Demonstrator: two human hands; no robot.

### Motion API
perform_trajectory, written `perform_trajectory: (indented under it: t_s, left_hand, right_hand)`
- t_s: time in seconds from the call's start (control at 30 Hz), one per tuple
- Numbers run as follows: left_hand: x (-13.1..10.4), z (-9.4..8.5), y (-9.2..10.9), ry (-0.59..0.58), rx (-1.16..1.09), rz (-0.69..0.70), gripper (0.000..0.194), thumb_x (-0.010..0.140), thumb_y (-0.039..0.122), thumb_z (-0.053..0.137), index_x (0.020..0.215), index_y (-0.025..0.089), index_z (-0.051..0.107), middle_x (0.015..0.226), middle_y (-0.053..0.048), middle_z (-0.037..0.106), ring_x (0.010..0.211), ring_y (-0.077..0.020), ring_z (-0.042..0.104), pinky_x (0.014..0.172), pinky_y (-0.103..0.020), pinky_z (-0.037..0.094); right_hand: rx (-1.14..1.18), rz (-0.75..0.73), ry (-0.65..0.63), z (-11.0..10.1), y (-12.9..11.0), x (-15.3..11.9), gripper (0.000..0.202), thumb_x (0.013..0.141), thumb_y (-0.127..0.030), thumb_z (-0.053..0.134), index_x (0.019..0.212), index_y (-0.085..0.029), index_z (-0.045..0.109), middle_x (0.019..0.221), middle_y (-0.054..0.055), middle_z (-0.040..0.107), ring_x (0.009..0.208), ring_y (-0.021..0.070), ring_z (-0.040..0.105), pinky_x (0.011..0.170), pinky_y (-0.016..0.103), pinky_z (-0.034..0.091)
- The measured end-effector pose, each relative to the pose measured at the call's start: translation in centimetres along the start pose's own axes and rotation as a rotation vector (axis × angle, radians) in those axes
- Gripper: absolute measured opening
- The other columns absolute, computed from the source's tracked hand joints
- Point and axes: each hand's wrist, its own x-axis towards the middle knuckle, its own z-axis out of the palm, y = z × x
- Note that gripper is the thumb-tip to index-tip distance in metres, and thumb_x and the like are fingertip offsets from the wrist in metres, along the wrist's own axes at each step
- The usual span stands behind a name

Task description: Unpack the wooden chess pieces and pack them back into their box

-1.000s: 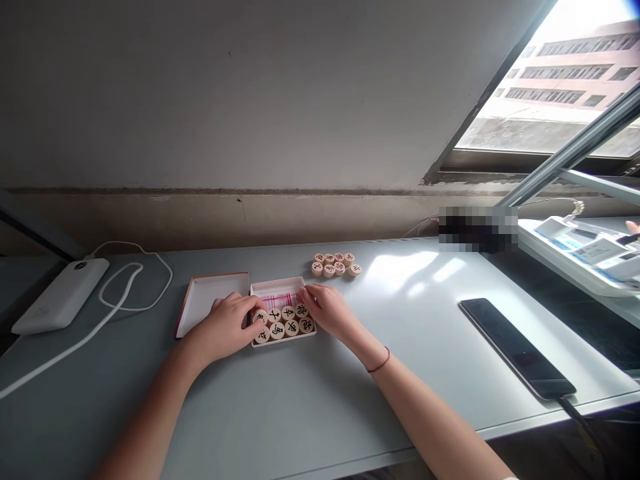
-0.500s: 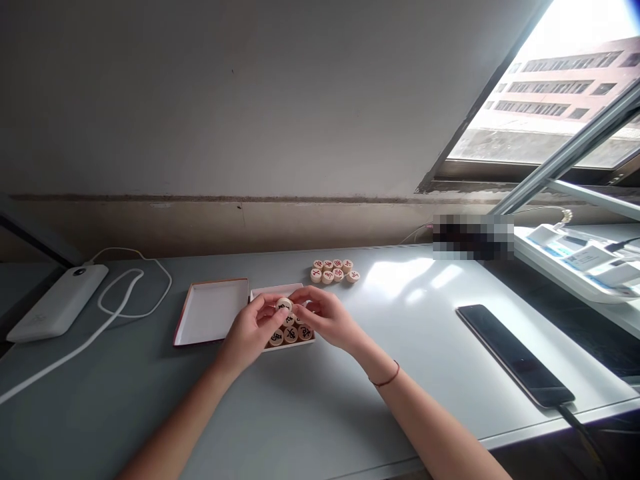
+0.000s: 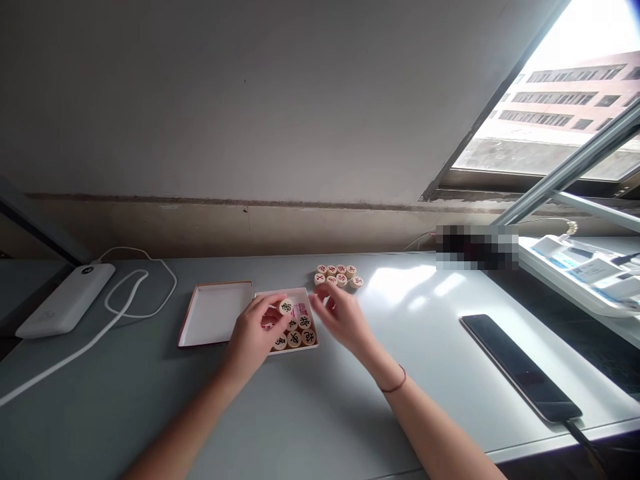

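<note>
My left hand (image 3: pixel 255 330) holds a round wooden piece with a black character (image 3: pixel 285 307) between thumb and fingers, above an open box (image 3: pixel 280 291). Inside the box sit several black-marked pieces (image 3: pixel 295 338), and some pink print shows on its floor. My right hand (image 3: pixel 343 317) is just right of the box, fingers apart and slightly blurred, nothing visible in it. Its fingertips are near several red-marked pieces (image 3: pixel 341 270) grouped in two rows behind the box. The box's lid (image 3: pixel 217 313) lies to the left with its white inside up.
At the left lie a white power bank (image 3: pixel 65 300) and a looped white cable (image 3: pixel 125 308). A black phone (image 3: pixel 520 368) with a cable rests at the right. Beyond it stand a white device tray (image 3: pixel 575 277) and a metal frame by the window.
My right hand has moved away from my left hand and the held piece, rightward toward the red-marked pieces. The view has shifted slightly, and more of the box's inside shows.
</note>
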Motion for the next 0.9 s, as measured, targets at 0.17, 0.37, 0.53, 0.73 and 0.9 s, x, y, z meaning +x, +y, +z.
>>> perform_trajectory:
  t_s: [0.17,0.37,0.53,0.73,0.9]
  left_hand:
    - [-0.9,1.0,0.1,0.054,0.283,0.360,0.020,0.087,0.020,0.055,0.105,0.025,0.060,0.093,-0.002,0.068,0.075,-0.0147,0.065,0.069,-0.026,0.054]
    - [-0.3,-0.2,-0.2,0.097,0.422,0.415,0.023,0.089,0.025,0.056,0.112,0.022,0.056,0.091,-0.002,0.067,0.076,-0.0140,0.063,0.073,-0.026,0.052]
    - [0.0,-0.7,-0.1,0.114,0.432,0.433,0.017,0.091,0.021,0.051,0.105,0.021,0.059,0.087,0.000,0.067,0.072,-0.0117,0.063,0.070,-0.023,0.051]
    - [0.5,-1.1,-0.7,0.070,0.597,0.407,0.016,0.090,0.021,0.048,0.094,0.021,0.064,0.085,0.000,0.070,0.076,-0.0153,0.063,0.074,-0.030,0.045]
    - [0.4,-1.4,-1.4,0.016,0.801,0.313,0.022,0.090,0.024,0.046,0.091,0.022,0.068,0.092,-0.003,0.070,0.085,-0.0214,0.060,0.072,-0.036,0.038]
  right_hand:
    - [0.151,-0.084,-0.050,0.8,-3.1,-1.5,0.012,0.082,-0.033,0.059,0.087,-0.022,0.060,0.075,0.001,0.065,0.058,0.0115,0.055,0.053,0.023,0.045]
    - [-0.096,-0.039,0.112,-0.4,1.9,0.6,0.023,0.086,-0.033,0.055,0.104,-0.022,0.065,0.105,0.009,0.064,0.064,0.0141,0.061,0.062,0.031,0.052]
    - [-0.357,-0.043,-0.011,0.1,3.6,0.9,0.022,0.087,-0.026,0.055,0.107,-0.021,0.061,0.106,0.008,0.063,0.062,0.0141,0.059,0.060,0.029,0.048]
    - [-0.477,0.030,-0.045,0.4,3.3,1.0,0.021,0.088,-0.022,0.053,0.109,-0.021,0.059,0.097,0.006,0.064,0.060,0.0139,0.056,0.054,0.025,0.038]
    - [-0.362,0.017,-0.010,-0.1,2.1,0.7,0.029,0.090,-0.031,0.050,0.116,-0.021,0.057,0.087,0.005,0.063,0.058,0.0131,0.052,0.053,0.023,0.034]
